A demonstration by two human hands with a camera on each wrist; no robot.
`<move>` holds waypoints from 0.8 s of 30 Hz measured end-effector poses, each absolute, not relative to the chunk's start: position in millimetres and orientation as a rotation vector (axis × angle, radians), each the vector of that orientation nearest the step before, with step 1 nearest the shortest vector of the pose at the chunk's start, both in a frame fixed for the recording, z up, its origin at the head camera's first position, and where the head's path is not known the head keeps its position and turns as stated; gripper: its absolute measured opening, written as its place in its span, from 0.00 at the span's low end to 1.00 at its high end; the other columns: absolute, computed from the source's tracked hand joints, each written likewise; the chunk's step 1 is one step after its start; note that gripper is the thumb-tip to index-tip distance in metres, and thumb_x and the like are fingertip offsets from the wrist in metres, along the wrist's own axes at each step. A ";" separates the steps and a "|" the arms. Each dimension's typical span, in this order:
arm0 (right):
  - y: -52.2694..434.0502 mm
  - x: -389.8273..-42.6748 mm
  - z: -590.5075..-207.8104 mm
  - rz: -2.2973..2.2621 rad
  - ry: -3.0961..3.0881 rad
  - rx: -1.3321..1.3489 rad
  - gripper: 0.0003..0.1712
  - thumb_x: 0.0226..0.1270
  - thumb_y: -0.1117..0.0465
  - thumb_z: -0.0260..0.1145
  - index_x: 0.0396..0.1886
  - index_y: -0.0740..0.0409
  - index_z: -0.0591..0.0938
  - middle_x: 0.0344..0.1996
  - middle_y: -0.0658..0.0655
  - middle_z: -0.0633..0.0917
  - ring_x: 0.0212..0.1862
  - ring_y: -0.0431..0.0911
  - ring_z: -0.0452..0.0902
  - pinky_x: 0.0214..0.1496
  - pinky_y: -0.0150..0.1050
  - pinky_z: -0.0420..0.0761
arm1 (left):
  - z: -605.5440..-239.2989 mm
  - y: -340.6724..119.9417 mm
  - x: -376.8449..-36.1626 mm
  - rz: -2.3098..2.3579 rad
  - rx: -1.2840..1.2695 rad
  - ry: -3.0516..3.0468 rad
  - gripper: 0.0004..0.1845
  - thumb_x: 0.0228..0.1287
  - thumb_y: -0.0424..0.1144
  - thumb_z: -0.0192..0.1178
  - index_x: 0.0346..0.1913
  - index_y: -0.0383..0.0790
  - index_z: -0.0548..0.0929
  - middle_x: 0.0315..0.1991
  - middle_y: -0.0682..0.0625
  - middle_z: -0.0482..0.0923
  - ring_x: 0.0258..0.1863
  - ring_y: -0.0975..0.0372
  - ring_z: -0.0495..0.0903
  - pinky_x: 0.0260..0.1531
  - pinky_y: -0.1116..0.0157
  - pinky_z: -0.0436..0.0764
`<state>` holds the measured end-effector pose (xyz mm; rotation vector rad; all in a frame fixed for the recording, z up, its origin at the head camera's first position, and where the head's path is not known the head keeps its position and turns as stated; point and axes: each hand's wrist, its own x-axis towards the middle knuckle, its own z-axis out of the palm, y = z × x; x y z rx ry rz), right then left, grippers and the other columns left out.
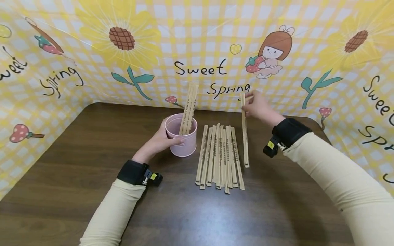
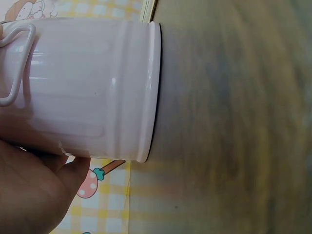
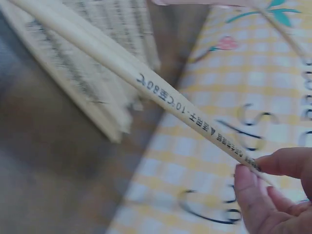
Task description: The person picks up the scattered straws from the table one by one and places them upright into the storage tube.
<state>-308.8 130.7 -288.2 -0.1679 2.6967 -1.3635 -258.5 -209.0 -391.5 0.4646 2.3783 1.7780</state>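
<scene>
A pink metal bucket (image 1: pixel 181 138) stands on the dark wooden table (image 1: pixel 92 153) with a few paper-wrapped chopstick packs (image 1: pixel 188 109) upright in it. My left hand (image 1: pixel 160 140) grips the bucket's side, and the left wrist view shows the bucket (image 2: pixel 87 87) close up with the left hand's fingers (image 2: pixel 34 190) against it. Right of the bucket lies a row of several wrapped chopstick packs (image 1: pixel 219 157). My right hand (image 1: pixel 258 106) pinches the far end of one pack (image 1: pixel 244 131), lifted at that end. The right wrist view shows this pack (image 3: pixel 161 92) between the fingertips (image 3: pixel 285 163).
A yellow checked backdrop (image 1: pixel 209 51) with flowers and "Sweet Spring" lettering walls the table on the back and both sides. Bare tabletop lies to the left and in front of the bucket.
</scene>
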 end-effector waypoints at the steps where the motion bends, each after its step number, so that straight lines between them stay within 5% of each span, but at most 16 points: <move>1: 129.1 -309.3 -279.3 -1.397 2.713 -0.184 0.30 0.71 0.69 0.59 0.70 0.72 0.62 0.38 0.56 0.75 0.28 0.37 0.75 0.33 0.26 0.81 | -391.8 -209.1 -258.9 1.778 0.467 2.375 0.53 0.55 0.28 0.68 0.78 0.35 0.46 0.75 0.34 0.55 0.73 0.44 0.60 0.75 0.47 0.59; 13: 90.5 -302.8 -198.3 -1.807 2.777 -0.398 0.26 0.73 0.68 0.58 0.67 0.59 0.61 0.39 0.49 0.71 0.38 0.36 0.71 0.43 0.25 0.82 | -392.5 -210.4 -259.6 1.793 0.461 2.348 0.54 0.55 0.28 0.68 0.79 0.36 0.45 0.76 0.34 0.53 0.74 0.44 0.59 0.74 0.48 0.59; 24: 44.3 -290.7 -192.3 -2.068 2.725 -0.612 0.21 0.72 0.70 0.57 0.61 0.58 0.63 0.37 0.48 0.71 0.39 0.37 0.71 0.45 0.31 0.74 | -393.4 -209.8 -261.9 1.777 0.475 2.375 0.53 0.55 0.29 0.68 0.79 0.36 0.46 0.76 0.34 0.54 0.74 0.44 0.59 0.75 0.46 0.58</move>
